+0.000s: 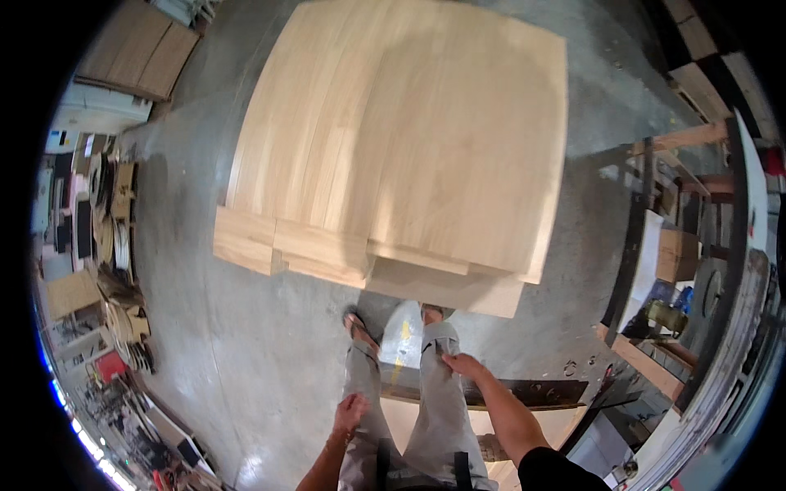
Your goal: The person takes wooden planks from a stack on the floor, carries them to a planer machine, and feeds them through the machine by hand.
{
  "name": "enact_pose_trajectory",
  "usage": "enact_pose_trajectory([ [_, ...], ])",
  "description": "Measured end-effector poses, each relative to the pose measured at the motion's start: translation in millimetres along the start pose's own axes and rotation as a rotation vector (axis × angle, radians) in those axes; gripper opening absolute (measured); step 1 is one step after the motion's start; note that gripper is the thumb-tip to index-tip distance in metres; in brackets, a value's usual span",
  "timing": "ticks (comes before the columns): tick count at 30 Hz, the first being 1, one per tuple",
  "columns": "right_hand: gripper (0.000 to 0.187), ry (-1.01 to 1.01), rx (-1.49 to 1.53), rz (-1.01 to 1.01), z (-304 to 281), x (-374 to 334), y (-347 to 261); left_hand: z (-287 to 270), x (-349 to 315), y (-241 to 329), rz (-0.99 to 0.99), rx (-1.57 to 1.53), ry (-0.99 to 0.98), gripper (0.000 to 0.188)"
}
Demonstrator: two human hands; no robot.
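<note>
I am looking down at the stack of wood panels (401, 139) lying on the concrete floor (246, 352) just ahead of my feet. My left hand (350, 412) is hanging near the stack, fingers loosely spread, holding nothing. My right hand (463, 366) is resting on my thigh, fingers flat.

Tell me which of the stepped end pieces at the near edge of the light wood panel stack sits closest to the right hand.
The rightmost, lowest block, just beyond the feet. It sits nearer the right hand than the two pieces further left, which step back from the person.
</note>
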State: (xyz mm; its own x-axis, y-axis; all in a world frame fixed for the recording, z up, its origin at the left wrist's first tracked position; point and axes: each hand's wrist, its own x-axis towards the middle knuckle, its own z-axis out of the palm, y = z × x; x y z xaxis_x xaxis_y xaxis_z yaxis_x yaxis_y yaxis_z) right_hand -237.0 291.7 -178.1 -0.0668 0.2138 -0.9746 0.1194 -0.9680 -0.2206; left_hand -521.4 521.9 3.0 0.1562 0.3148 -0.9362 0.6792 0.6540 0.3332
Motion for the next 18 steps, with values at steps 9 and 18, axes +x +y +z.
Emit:
enact_pose_trajectory([
  [9,0.03,0.51,1.242,-0.07,110.6,-247.1,128.9,104.1,-51.4,16.0,0.244,0.441,-0.382,0.04],
  [18,0.035,0.489,1.478,0.162,207.7,-407.8,220.5,121.5,-10.7,44.5,0.349,0.47,-0.225,0.039],
])
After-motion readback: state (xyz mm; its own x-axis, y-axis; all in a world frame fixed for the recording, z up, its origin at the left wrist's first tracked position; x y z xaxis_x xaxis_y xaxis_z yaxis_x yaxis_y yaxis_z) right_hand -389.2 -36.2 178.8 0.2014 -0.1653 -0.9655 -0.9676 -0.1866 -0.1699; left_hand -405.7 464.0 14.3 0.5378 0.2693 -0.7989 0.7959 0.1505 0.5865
